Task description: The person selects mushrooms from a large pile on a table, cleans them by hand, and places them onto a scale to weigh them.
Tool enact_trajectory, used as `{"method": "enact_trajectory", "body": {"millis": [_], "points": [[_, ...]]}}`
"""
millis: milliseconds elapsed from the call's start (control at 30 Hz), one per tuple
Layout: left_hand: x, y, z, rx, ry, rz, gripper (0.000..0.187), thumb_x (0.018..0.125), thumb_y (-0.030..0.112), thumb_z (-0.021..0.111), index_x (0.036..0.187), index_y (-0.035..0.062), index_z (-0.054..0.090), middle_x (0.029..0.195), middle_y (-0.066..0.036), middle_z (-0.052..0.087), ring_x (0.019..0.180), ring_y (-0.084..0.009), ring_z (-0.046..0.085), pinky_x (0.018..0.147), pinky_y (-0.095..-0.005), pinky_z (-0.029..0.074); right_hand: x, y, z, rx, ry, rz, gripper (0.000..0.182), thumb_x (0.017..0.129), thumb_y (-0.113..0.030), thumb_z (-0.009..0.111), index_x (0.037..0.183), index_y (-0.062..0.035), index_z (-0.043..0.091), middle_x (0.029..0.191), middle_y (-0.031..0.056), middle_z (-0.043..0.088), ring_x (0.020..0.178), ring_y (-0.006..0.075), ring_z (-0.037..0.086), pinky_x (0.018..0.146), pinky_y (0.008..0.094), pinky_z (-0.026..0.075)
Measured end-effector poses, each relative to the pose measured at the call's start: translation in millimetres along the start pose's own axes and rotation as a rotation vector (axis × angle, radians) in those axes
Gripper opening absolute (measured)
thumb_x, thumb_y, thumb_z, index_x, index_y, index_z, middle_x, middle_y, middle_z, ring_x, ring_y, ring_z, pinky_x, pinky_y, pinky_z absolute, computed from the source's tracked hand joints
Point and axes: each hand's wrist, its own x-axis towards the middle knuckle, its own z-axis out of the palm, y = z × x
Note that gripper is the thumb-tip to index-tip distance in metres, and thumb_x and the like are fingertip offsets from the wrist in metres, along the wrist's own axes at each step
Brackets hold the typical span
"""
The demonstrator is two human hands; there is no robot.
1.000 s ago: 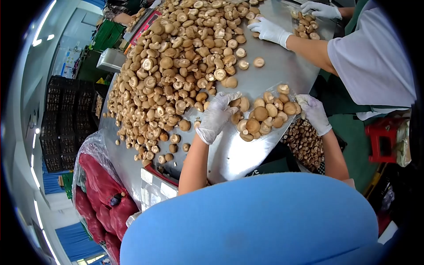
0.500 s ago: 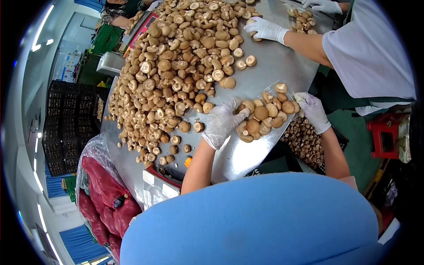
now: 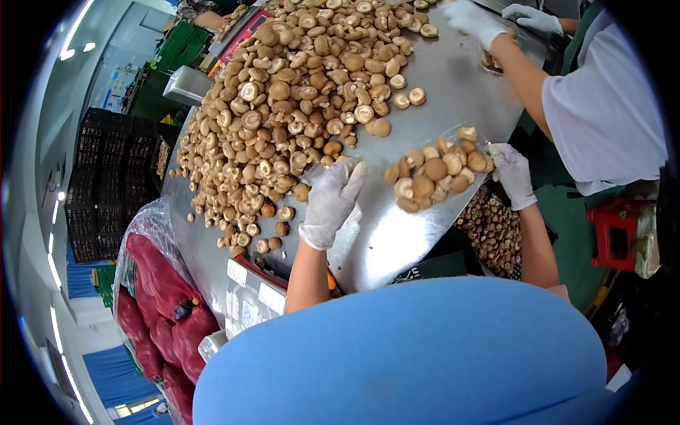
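A clear plastic tray heaped with brown shiitake mushrooms is at the right of the steel table. My right hand, in a white glove, has its fingers closed on the tray's right edge. My gloved left hand is left of the tray and apart from it, at the near edge of a large shiitake pile. Its fingers are bent together by the mushrooms, and what they hold, if anything, is hidden.
Across the table a co-worker's gloved hand reaches over another mushroom tray. A crate of mushrooms sits below the table edge. Red mesh sacks lie at left, a scale near my left arm, and a red stool at right.
My left hand has left the tray and moved left toward the pile. My right hand stays at the tray's edge. The co-worker's hand has moved from the pile to their tray.
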Motion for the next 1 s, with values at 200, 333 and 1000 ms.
{"method": "enact_trajectory", "body": {"millis": [200, 333, 1000], "points": [[-61.4, 1.8, -13.3, -0.264, -0.009, -0.335, 0.038, 0.1, 0.028, 0.066, 0.13, 0.0042, 0.068, 0.089, 0.0, 0.065, 0.078, -0.0059, 0.054, 0.073, -0.0206, 0.046, 28.9, 1.6, -25.7, -0.125, 0.143, 0.02, 0.024, 0.102, -0.023, 0.06, 0.107, -0.0019, 0.071, 0.078, 0.0021, 0.065, 0.058, 0.0087, 0.053, 0.057, 0.0274, 0.045], [-115.4, -6.8, -19.4, -0.364, 0.008, -0.426, 0.038, 0.1, 0.023, 0.066, 0.131, 0.0012, 0.066, 0.105, 0.002, 0.069, 0.092, -0.005, 0.058, 0.085, -0.0204, 0.047, 44.0, 13.4, -40.9, -0.112, 0.188, 0.035, 0.031, 0.104, -0.026, 0.054, 0.112, -0.0024, 0.072, 0.081, 0.0023, 0.066, 0.057, 0.0087, 0.051, 0.052, 0.0268, 0.042], [-487.2, -162.8, -185.8, 1.208, 0.926, -0.783, 0.015, 0.09, 0.021, 0.067, 0.092, 0.0066, 0.065, 0.081, -0.018, 0.063, 0.077, -0.0379, 0.062, 0.068, -0.0485, 0.049, 19.8, -45.3, -42.5, -0.889, 0.503, -0.625, 0.033, 0.1, -0.026, 0.059, 0.107, 0.0033, 0.072, 0.104, 0.0226, 0.071, 0.093, 0.0379, 0.067, 0.088, 0.0453, 0.053]]}}
